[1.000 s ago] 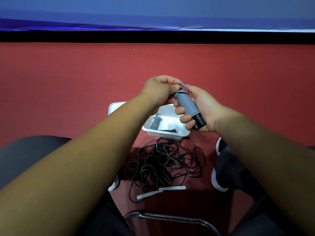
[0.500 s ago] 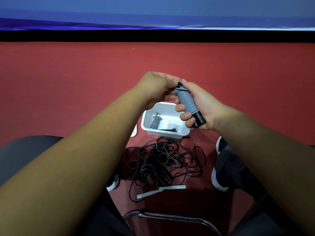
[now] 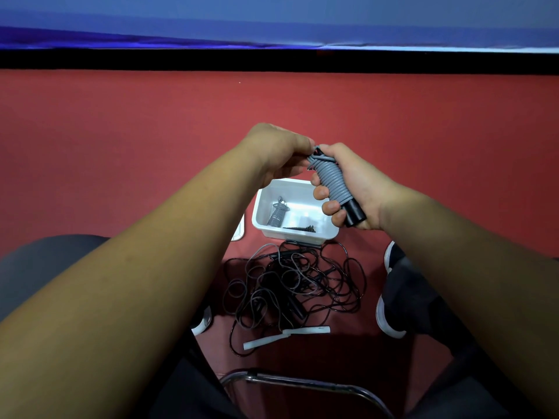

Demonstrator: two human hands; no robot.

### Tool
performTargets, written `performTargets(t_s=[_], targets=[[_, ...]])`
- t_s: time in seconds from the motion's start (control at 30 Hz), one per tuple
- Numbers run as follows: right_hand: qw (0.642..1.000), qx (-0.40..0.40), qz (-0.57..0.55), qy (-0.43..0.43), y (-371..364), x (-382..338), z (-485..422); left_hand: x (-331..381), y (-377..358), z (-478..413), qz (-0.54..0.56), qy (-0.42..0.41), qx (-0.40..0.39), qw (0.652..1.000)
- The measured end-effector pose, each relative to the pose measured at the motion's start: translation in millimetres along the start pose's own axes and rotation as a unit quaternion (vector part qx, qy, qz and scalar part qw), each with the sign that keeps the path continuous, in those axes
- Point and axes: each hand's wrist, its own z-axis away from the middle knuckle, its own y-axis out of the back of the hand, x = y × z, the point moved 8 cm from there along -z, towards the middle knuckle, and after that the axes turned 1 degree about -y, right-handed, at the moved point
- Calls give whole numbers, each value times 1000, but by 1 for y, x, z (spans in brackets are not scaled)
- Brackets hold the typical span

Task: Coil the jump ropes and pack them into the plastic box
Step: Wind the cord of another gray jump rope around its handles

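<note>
Presently: grey jump rope (image 3: 331,182), smooth cord wound in tight turns round a black cylindrical handle, held above the plastic box (image 3: 290,234). Right hand (image 3: 363,189) wrapped round the coil; left hand (image 3: 276,152) pinching its top end. Box white, rectangular, on the red floor (image 3: 121,146), holding one coiled grey rope (image 3: 276,214). Tangled black ropes (image 3: 298,282) lie nearer. Top loop, slack a second ago, now flat.

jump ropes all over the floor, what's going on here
A seated person is packing jump ropes. The right hand grips a grey jump rope wound tightly round its black handle, while the left hand pinches the rope's end at the top, apparently tucking it in. Another coiled rope lies in the white plastic box on the red floor. A tangle of black ropes lies uncoiled beside the box.
</note>
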Motion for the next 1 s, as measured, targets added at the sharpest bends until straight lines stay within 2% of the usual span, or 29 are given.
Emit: performTargets(t_s=[0.2, 0.4, 0.63, 0.77, 1.0], targets=[[999, 19, 38, -13, 7, -1, 0, 9, -5, 3, -70, -59, -25, 995], [998, 20, 47, -40, 14, 0, 1, 10, -16, 9, -76, -78, -74, 991], [996, 36, 77, -27, 12, 4, 0, 0, -19, 11, -15, -12, -106, 994], [998, 25, 57, -8, 6, 4, 0, -9, -16, 7, -1, 36, -124, 992], [1000, 6, 21, -7, 1, 2, 2, -2, -10, 5, -55, 6, -116, 992]])
